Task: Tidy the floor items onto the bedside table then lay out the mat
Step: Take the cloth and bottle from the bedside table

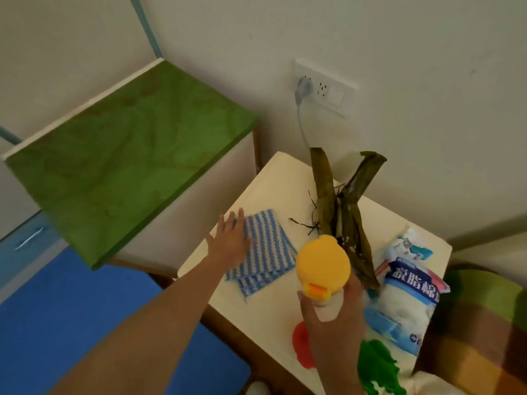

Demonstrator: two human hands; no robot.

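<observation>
So the right hand [332,323] is wrapped around a bottle [323,269] with a yellow duck-style cap, holding it up just over the near part of the bedside table [273,178]. Fingers are closed round the pale body below the cap. The left hand [229,239] is flat and open, palm down, pressing on the left edge of a blue-and-white striped cloth [263,252] that lies folded on the table's left half.

Behind the bottle there's a bundle of dried green leaves [340,206], its top ends leaning against the wall. On the right side of the table sits a white and blue bag [405,289] with printed characters, just beside the leaves. At the near edge there's something red [302,346] and something green [376,366], both partly hidden by the right arm, can't tell what they are.

The blue mat [71,309] is down on the floor left of the table. A green board [125,155] stands tilted above it, and a socket [325,86] with a plug in it is on the wall.
</observation>
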